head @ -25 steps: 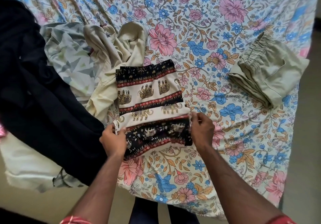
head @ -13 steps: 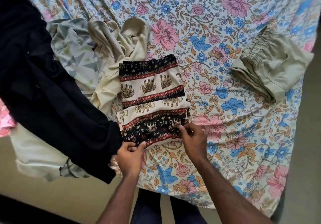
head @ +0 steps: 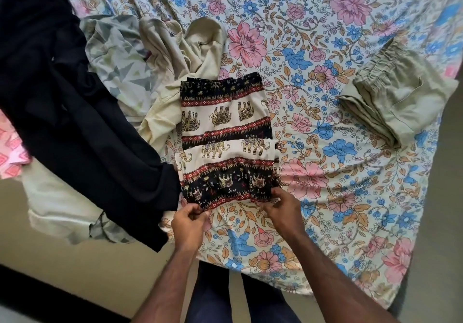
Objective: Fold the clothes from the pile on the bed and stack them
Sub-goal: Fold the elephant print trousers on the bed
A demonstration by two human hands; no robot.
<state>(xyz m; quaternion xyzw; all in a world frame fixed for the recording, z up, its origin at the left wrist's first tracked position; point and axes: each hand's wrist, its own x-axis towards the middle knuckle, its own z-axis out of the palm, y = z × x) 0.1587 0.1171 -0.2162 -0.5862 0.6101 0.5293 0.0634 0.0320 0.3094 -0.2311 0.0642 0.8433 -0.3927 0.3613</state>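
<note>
At frame centre, a person's left hand [head: 189,222] and right hand [head: 280,207] each pinch the near hem of elephant-print trousers [head: 225,132], half-folded on the floral bed [head: 350,197]; one folded khaki garment [head: 398,102] lies at right; a black garment [head: 62,92] and pale clothes [head: 120,56] remain unfolded at left.

A home bedroom: floral bedsheet [head: 325,34] on a bed, strewn with clothes [head: 75,84].
</note>
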